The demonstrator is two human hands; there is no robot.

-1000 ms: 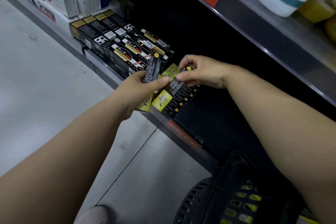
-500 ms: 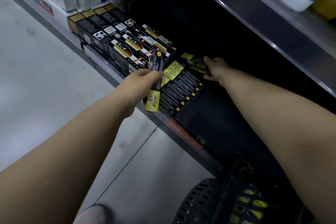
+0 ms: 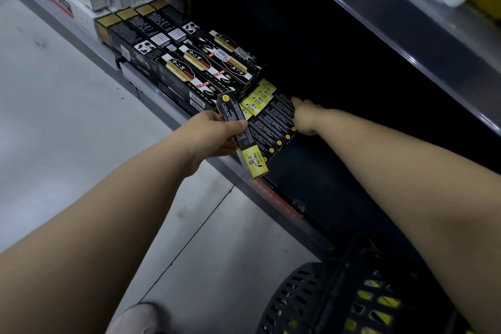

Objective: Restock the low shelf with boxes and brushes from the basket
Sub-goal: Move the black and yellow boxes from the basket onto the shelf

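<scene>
The pack the right hand (image 3: 305, 116) carried a moment ago is gone, laid, I judge, into the row of brush packs (image 3: 273, 122) touching its fingers, whose spread is too blurred to tell; the left hand (image 3: 214, 135) still clamps another brush pack (image 3: 244, 138) between thumb and fingers, just short of that row — likely next in

One wide-angle camera, worn on the head, looks forward and steeply down, tilted sideways. The low shelf (image 3: 325, 176) runs diagonally close ahead, within arm's reach. The floor (image 3: 67, 116) fills the left, the basket (image 3: 311, 301) the bottom right, and an upper shelf (image 3: 406, 35) the top right.
</scene>
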